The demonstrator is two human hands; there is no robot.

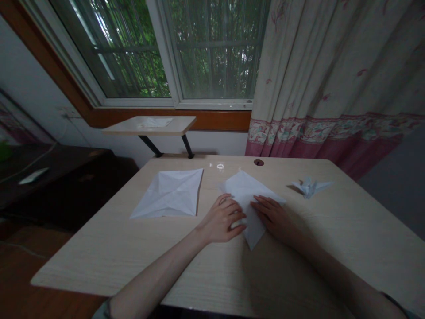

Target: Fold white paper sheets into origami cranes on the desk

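A folded sheet of white paper (244, 184) lies on the table with one corner toward me and another pointing to the window. My left hand (224, 219) rests on its left side, fingers spread and slightly bent. On the right side of the sheet, my right hand (272, 217) lies flat with its fingers stretched out. Parts of the paper are covered by both hands. To the left is a second white sheet (174, 192) with crease lines across it. A folded paper crane (309, 188) stands to the right of my right hand.
The pale wooden table (186, 261) has a round cable hole (259, 162) near its back edge. A small raised shelf (122, 126) holds some white paper (157, 122). Behind are a window and a long curtain (299, 88). A dark cabinet (89, 164) stands left.
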